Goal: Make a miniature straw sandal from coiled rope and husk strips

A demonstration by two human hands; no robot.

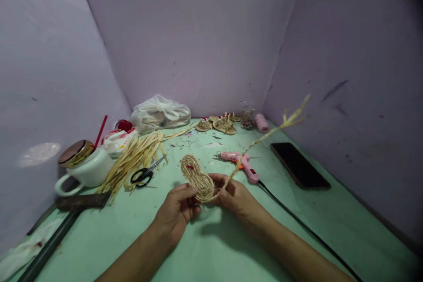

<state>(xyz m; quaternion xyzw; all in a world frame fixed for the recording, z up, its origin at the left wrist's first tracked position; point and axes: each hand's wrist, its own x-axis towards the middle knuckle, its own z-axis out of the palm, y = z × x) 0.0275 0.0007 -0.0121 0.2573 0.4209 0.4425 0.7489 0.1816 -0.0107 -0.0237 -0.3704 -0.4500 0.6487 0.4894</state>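
A small sole-shaped piece of coiled straw braid (197, 176), with a red mark near its far end, is held just above the green table. My left hand (180, 209) pinches its near left edge between thumb and fingers. On the other side, my right hand (236, 194) is closed on the loose straw cord (249, 147) where it leaves the coil. That cord rises to the upper right and ends in frayed strands. Beyond my right hand lies a pink glue gun (239, 161) on its side. The fingertips behind the straw piece are partly hidden.
Black-handled scissors (145, 175) and loose straw strips (140, 154) lie left, near a white mug (90, 169) and a hammer (82, 202). Finished straw pieces (224, 124), a plastic bag (161, 112) and pink thread (261, 122) stand at the back. A phone (299, 165) lies right, beyond the glue gun's cable (304, 224).
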